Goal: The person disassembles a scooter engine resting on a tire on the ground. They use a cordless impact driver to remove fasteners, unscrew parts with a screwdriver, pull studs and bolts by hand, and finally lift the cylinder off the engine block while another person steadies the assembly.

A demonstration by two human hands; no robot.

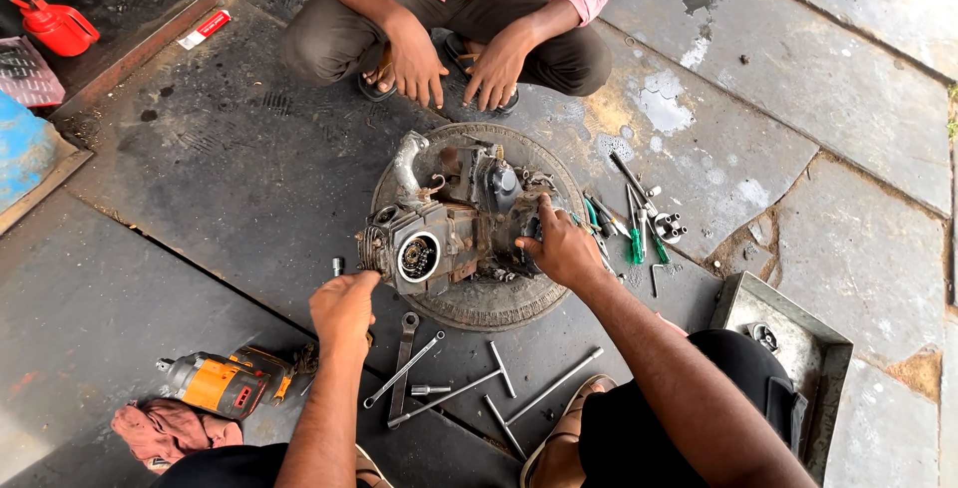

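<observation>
A greasy motorcycle engine (449, 234) lies on an old tyre (499, 298) on the stone floor. My right hand (559, 246) grips the engine's right side, fingers pressed on the casing. My left hand (344, 306) is closed just left of the engine's round side opening, near a small socket (337, 265); whether it holds something is hidden. A flat spanner (403, 363) and T-handle wrenches (454, 393) lie on the floor right below it.
Another person squats across the tyre, hands (454, 64) hanging down. Green-handled screwdrivers and sockets (639, 224) lie right of the tyre. A metal tray (798, 348) stands at right. An orange impact wrench (225, 383) and rag lie at left; a red oil can (60, 27) far left.
</observation>
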